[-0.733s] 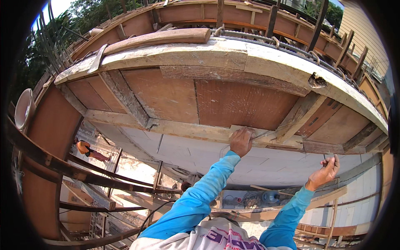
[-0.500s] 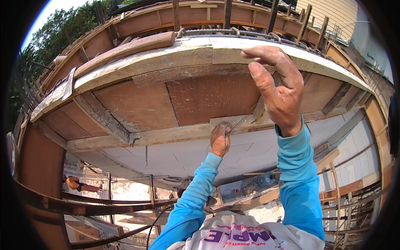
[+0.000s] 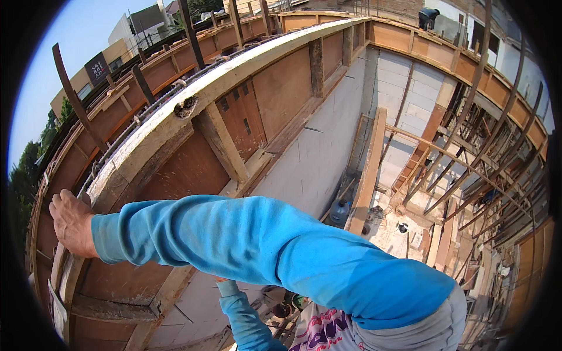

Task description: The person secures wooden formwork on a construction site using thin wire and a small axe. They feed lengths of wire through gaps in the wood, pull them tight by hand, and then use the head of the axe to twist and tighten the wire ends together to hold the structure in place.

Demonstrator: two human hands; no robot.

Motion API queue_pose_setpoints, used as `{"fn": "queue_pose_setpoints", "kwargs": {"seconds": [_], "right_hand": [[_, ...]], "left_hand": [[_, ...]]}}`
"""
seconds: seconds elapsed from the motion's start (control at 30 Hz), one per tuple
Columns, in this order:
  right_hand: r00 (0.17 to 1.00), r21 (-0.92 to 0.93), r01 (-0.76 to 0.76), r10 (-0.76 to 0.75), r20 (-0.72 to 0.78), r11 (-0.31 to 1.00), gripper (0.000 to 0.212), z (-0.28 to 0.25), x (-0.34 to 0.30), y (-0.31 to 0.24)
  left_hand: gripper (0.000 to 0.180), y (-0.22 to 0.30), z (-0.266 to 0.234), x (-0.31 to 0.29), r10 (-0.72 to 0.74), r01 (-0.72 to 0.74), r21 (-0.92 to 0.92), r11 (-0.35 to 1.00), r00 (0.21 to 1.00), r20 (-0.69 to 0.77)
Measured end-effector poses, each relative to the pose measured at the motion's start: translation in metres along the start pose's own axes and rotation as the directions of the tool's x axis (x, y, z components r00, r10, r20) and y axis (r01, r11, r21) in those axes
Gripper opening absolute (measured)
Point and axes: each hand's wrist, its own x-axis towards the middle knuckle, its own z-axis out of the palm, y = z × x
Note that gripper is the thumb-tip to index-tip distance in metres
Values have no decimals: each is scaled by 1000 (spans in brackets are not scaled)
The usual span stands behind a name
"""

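My right hand (image 3: 73,225) reaches far left, over the top edge of a pale wooden formwork beam (image 3: 146,131). Its fingers are bent around the wooden handle of a hammer lying along the beam; the hand covers most of that handle. The hammer's metal head (image 3: 57,304) hangs over the inner edge, nearer to me. Below my right forearm, only a sliver of my left hand (image 3: 221,279) shows, low beside the lower timber rail. Its fingers, and anything in them, are hidden. Brown panels (image 3: 187,167) fill the formwork between short timber studs (image 3: 219,140).
Steel reinforcing bars (image 3: 158,93) run just behind the beam, with upright posts (image 3: 190,35) beyond. A pale block wall (image 3: 319,152) drops below the formwork. Far down stand a blue water jug (image 3: 338,210), a long plank (image 3: 372,169) and scaffolding poles (image 3: 468,169). Another person (image 3: 428,17) bends at far right.
My view has swung to the right. My right hand, raised and open before, has gone left onto the hammer handle. My left hand, earlier visible with a thin rod-like piece, is now mostly covered.
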Motion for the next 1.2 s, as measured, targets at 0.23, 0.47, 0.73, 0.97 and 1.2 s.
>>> {"fn": "queue_pose_setpoints", "kwargs": {"seconds": [0.23, 0.47, 0.73, 0.97, 1.2], "right_hand": [[990, 255, -25, 60, -131, 967, 52, 17, -48, -12], [945, 697, -228, 327, -10, 679, 46, -75, -196, 72], [554, 868, -482, 728, 404, -115, 38, -70, -383, 88], [89, 634, -506, 696, 712, -585, 32, -28, -481, 109], [182, 775, -609, 922, 342, -167, 31, -14, -469, 142]], "left_hand": [[39, -13, 0, 44, -23, 34, 176, 984, 998, -62], [49, -25, -12, 72, -29, 54, 286, 957, 995, -90], [53, -36, 21, 68, 219, -179, 297, 938, 970, -109], [56, -38, 18, 68, 179, -134, 395, 909, 981, -77], [55, -45, 21, 67, 240, -183, 457, 871, 968, -69]]}}
